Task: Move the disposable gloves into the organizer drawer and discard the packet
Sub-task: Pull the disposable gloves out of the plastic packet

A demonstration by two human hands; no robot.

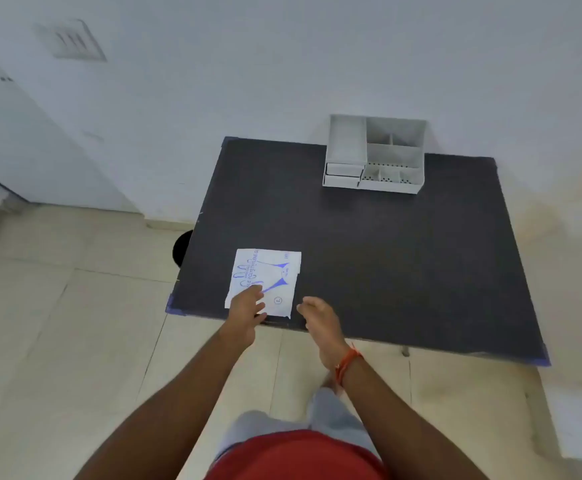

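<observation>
A white glove packet (271, 275) with blue print lies flat near the front left corner of the dark table (404, 254). My left hand (245, 310) rests its fingers on the packet's near left corner. Just right of the packet's near edge, my right hand (317, 315) hovers with fingers loosely curled and nothing in it. A white organizer (374, 154) with open compartments and two small drawers (342, 174) on its left side stands at the table's far edge against the wall. Both drawers look closed.
The table stands against a white wall on a beige tiled floor (75, 341). A round black object (183, 247) shows on the floor beside the table's left edge. A white cabinet or door (23, 140) is at the far left.
</observation>
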